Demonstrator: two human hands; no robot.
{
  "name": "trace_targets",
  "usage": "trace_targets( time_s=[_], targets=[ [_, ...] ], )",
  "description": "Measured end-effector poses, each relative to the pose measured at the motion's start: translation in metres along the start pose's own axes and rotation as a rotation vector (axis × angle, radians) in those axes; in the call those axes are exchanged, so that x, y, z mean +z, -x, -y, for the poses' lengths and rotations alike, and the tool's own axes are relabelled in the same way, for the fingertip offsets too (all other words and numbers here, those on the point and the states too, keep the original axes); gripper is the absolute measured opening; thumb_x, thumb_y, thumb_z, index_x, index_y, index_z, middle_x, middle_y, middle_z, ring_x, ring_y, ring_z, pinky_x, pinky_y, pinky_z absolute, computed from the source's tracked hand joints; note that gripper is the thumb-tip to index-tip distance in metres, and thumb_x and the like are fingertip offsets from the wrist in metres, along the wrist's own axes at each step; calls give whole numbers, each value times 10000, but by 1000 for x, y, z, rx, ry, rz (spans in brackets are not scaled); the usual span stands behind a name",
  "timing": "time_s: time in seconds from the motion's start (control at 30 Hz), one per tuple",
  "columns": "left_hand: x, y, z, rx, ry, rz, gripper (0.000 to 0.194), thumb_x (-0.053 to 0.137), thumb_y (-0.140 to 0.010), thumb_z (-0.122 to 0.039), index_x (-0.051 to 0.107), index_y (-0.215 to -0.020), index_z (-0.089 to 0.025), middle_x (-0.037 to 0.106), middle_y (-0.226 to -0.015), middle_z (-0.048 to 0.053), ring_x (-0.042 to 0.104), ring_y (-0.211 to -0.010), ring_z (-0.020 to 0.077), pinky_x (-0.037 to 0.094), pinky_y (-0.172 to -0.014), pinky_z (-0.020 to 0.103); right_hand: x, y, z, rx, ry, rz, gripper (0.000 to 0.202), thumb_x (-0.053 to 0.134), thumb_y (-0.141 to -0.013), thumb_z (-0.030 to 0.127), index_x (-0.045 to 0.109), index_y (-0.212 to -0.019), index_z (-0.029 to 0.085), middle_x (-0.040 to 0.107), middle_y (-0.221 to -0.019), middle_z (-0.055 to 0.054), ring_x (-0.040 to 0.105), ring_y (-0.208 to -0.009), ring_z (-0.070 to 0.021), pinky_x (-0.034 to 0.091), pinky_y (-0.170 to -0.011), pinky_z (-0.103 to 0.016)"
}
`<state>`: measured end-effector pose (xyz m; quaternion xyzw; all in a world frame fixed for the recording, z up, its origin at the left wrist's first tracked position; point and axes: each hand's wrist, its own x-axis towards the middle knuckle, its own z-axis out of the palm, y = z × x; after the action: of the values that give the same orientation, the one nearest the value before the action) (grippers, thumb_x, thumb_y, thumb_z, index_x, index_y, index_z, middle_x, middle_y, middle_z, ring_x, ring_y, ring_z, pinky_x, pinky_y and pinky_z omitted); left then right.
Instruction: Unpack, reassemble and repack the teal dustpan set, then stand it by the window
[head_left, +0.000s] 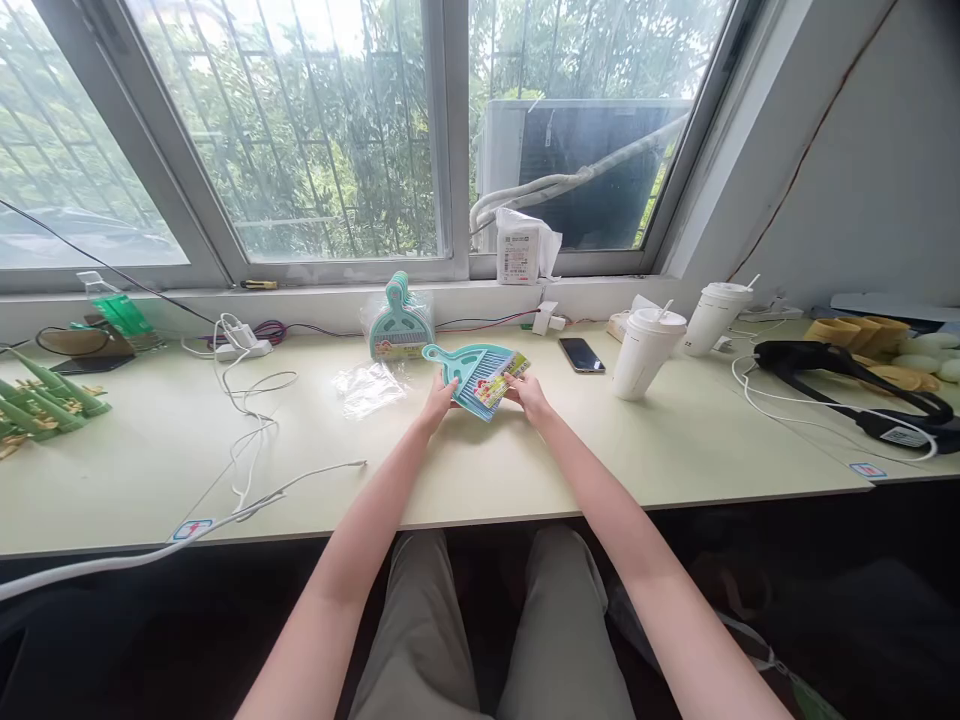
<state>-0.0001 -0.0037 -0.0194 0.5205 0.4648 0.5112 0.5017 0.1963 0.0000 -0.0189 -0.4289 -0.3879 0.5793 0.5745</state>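
Stretching up from the bottom of the frame, grey-green trouser legs (416,620) lie between two bare forearms (622,530), partly under the front edge of a pale desk (480,495). A thick white cable (142,562) enters at the lower left and runs over that edge, its thin tip ending left of centre.

At the centre of the frame, both hands are closed on a teal dustpan (455,364) — held slanted, its handle toward the upper left. The left hand (439,400) grips its left edge; the right hand (529,396) pinches the opposite end, beside a printed yellow-green label (501,381) that crosses the striped blue part. Whether the dustpan touches the desk I cannot tell.

Crumpled clear plastic (369,389) lies just left of the left hand. Green pieces (52,400) sit at the far left of the frame, and a black strapped device (832,370) rests at the right. Right of centre are two lidded white cups (643,360) with straws, with a dark phone (581,355) to their left.

Behind the plastic stands a wrapped stack of similar dustpans (399,322). A white plug block (241,345) and a bottle of green liquid (116,306) are left of it. Farther back, a plastic-wrapped package (520,252) stands before the window (322,140) — bars, leaves and a large boxy unit (585,165) fill the glass.
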Motion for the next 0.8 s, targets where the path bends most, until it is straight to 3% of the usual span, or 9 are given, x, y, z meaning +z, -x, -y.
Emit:
trace_targets(
  time_s=[0.07,0.13,0.2,0.27,0.43,0.63,0.7,0.8],
  targets=[
    [-8,-4,3,-39,17,-98,402,529,-899,-376,492,-1274,-238,642,-1021,60,631,-785,154,561,-657,299,-2,0,3,57,76,-30,187,560,-954,315,621,-922,141,728,-707,-46,586,-424,-89,503,-448,-197],
    [-17,-7,3,-47,14,-180,321,478,-925,-380,557,-1184,-208,631,-909,41,593,-700,129,515,-602,251,-8,-2,7,90,96,-120,380,387,-1014,417,616,-910,131,656,-556,-20,376,-280,-45,301,-305,-162],
    [-24,-10,2,-45,-10,-222,306,454,-936,-386,590,-1125,-188,617,-846,33,563,-654,118,471,-568,225,-20,-5,11,93,-3,-204,593,185,-1029,489,623,-868,122,528,-440,24,211,-253,-26,155,-284,-161],
    [-27,-13,3,-47,-51,-230,308,454,-934,-388,601,-1104,-177,614,-827,36,558,-650,122,455,-568,227,-32,-7,15,86,-176,-240,771,9,-990,558,626,-832,125,401,-407,58,166,-266,-32,139,-297,-168],
    [-23,-15,11,-30,-165,-199,286,487,-907,-391,636,-1031,-180,646,-855,48,607,-769,162,492,-721,286,-50,-8,19,-19,-365,-359,864,-131,-916,619,606,-914,168,352,-474,69,166,-297,-54,157,-319,-197],
    [-16,-11,16,60,-190,-74,336,517,-874,-445,666,-1023,-184,690,-927,56,627,-923,205,478,-870,341,-53,-12,21,-58,-349,-685,637,-18,-950,614,492,-1049,244,546,-602,21,336,-366,-91,262,-366,-186],
    [-15,-9,15,70,-184,-38,361,513,-874,-457,665,-1056,-186,698,-957,61,629,-949,213,468,-893,351,-53,-12,22,-30,-329,-675,526,64,-985,528,498,-1060,241,622,-671,-1,420,-408,-89,305,-401,-177],
    [-11,-7,13,59,-196,-8,400,473,-893,-485,664,-1076,-184,703,-989,75,632,-959,224,465,-897,363,-42,-9,19,-7,-80,-520,416,209,-980,391,582,-1015,211,682,-754,-30,506,-472,-86,343,-450,-187]
  ],
)
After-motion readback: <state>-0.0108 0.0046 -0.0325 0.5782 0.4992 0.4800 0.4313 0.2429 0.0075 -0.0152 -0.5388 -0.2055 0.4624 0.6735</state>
